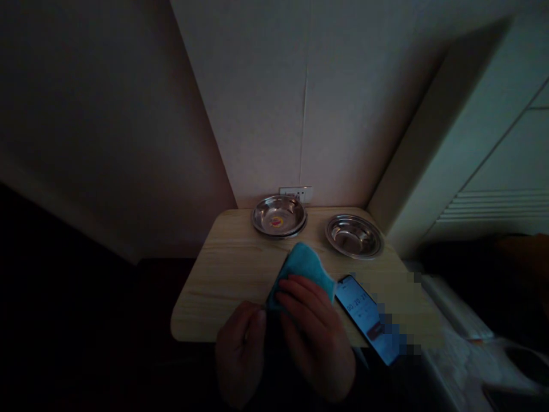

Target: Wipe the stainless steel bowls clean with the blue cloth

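Note:
A teal cloth is spread near the front middle of the small wooden table. My right hand lies over it, fingers curled and pressed together on the fabric. Along the cloth's left side runs a thin dark edge of something mostly covered; its kind does not show. My left hand is closed at the table's front edge, thumb against fingers, close to the lower left corner of that dark edge. What it pinches is too dark to make out.
Shiny metal bowls are stacked at the back, one with a round sticker. More metal bowls sit nested at the right. A phone showing a timer lies right of my right hand. Behind the table are a wall and a socket.

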Demonstrator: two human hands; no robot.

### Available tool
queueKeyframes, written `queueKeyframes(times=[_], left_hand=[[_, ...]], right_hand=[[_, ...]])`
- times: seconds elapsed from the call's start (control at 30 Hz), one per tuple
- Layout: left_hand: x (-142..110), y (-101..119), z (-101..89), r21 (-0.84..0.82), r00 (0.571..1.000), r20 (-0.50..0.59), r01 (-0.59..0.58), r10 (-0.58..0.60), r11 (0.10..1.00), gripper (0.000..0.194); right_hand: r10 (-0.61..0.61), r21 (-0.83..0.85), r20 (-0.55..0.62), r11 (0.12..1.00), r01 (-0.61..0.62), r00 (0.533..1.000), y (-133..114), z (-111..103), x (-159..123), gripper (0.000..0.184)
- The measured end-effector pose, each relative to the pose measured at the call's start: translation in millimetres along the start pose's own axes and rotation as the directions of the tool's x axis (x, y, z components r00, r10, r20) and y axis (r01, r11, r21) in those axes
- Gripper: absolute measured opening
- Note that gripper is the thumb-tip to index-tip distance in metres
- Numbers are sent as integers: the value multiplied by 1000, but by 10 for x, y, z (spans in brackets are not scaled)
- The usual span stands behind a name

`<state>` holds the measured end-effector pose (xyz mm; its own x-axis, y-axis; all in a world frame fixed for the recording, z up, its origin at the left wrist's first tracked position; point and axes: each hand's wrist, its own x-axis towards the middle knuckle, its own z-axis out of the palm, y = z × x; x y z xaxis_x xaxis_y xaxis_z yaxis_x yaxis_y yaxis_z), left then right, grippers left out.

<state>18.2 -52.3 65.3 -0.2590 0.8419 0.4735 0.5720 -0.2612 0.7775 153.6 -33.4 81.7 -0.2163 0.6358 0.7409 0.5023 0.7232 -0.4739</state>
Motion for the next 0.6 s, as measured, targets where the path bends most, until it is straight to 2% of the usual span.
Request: queueKeyframes(times=[0.17, 0.27, 0.37, 0.5, 0.6], left_hand=[[47, 39, 41, -87, 997, 75, -13, 20, 996, 25], [24, 36, 22, -86, 994, 86, 81, -73, 993, 28], [-24, 20, -13, -56, 979, 27, 205, -203, 977, 26], [-47, 28, -71, 13, 954, -68, 294, -292, 956, 31], [-14, 37, -106, 21, 917, -159, 373, -365, 928, 35]], right_hand=[[8, -71, -18, 997, -9, 1000, 84, 6, -82, 26], [-13, -112, -14, 994, 11, 1000, 77, 22, -126, 26], [-13, -128, -14, 992, 11, 1000, 72, 46, -166, 25], [19, -129, -35, 991, -24, 999, 99, 97, -212, 25], [25, -139, -64, 990, -34, 998, 67, 154, -260, 25]])
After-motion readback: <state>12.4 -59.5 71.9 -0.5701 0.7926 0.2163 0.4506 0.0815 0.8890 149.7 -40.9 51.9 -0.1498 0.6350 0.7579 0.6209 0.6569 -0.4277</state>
